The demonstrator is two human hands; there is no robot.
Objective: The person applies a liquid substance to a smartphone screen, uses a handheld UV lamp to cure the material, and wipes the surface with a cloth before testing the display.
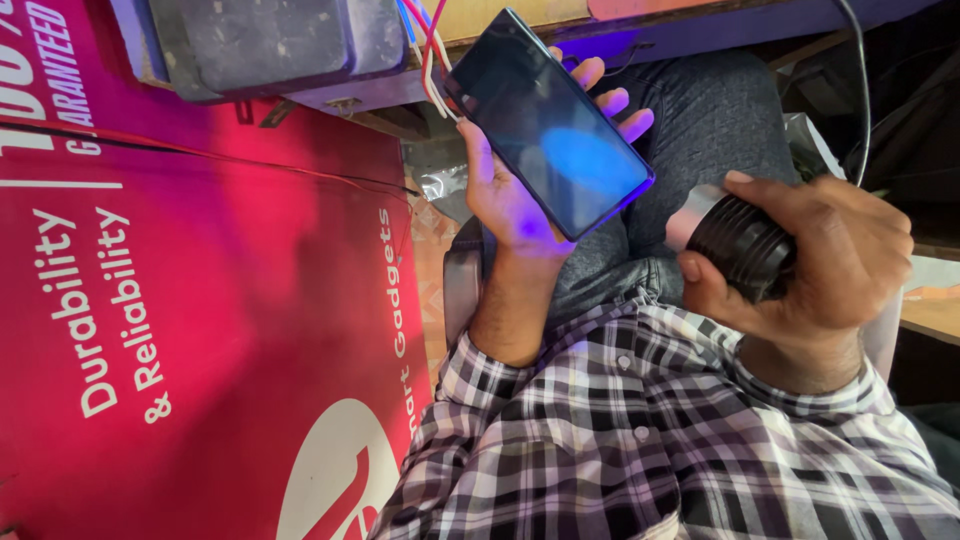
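Note:
My left hand holds a dark smartphone flat across its palm, screen up, with the fingertips showing past the far edge. A blue-violet glow lies on the screen and on the palm. My right hand is closed around a black ribbed cylindrical lamp with a silver front end, which points toward the phone. Both hands hover over my lap, in grey trousers and a plaid shirt.
A large red printed panel fills the left side. A grey metal box sits at the top left, with red, white and blue wires hanging beside the phone. A black cable runs down at the right.

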